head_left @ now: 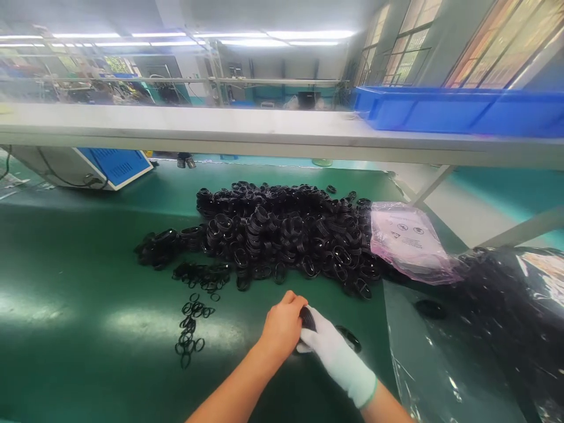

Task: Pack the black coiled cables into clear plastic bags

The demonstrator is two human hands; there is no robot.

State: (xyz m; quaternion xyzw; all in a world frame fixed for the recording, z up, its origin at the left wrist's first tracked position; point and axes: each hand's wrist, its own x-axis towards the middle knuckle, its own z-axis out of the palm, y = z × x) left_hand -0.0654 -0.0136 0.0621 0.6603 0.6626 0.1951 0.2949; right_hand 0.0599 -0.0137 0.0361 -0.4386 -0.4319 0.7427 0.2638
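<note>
My bare left hand and my white-gloved right hand meet over the green table. Between them is a small stack of black rings, with the fingers of both hands closed on it. My left hand partly covers the stack, so its far side is hidden. Just right of my gloved hand lies another black ring bundle. Beyond my hands spreads a large heap of black rings, many in bundled stacks. Loose thin black rings are scattered to the left of my hands.
A printed pinkish plastic bag lies right of the heap. Clear plastic bags with dark contents cover the right side. A white shelf crosses above the table and bears a blue bin. At back left stands a blue-and-grey machine.
</note>
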